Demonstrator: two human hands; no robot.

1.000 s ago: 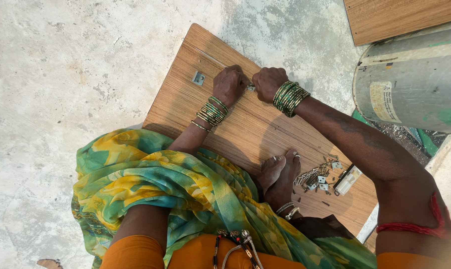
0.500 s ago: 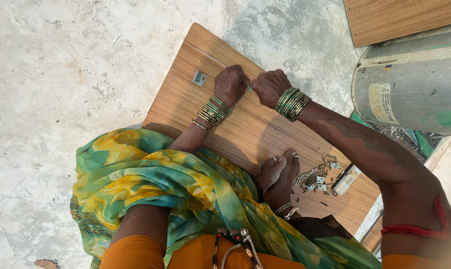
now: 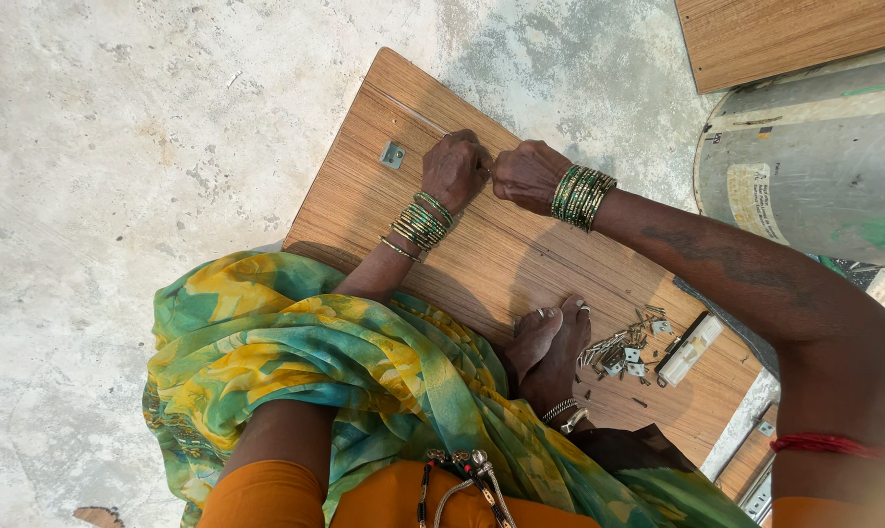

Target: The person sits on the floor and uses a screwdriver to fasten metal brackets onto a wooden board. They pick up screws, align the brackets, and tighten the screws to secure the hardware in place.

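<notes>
Your left hand (image 3: 454,168) and right hand (image 3: 528,174) sit fisted, knuckle to knuckle, on the wooden board (image 3: 482,264) near its far edge; whatever they pinch between them is hidden, so you cannot tell what they grip. Just left of them a small metal hinge plate (image 3: 394,154) lies on the board. By your foot (image 3: 550,350) lie loose screws and hinges (image 3: 623,354) and a clear plastic box (image 3: 690,348).
</notes>
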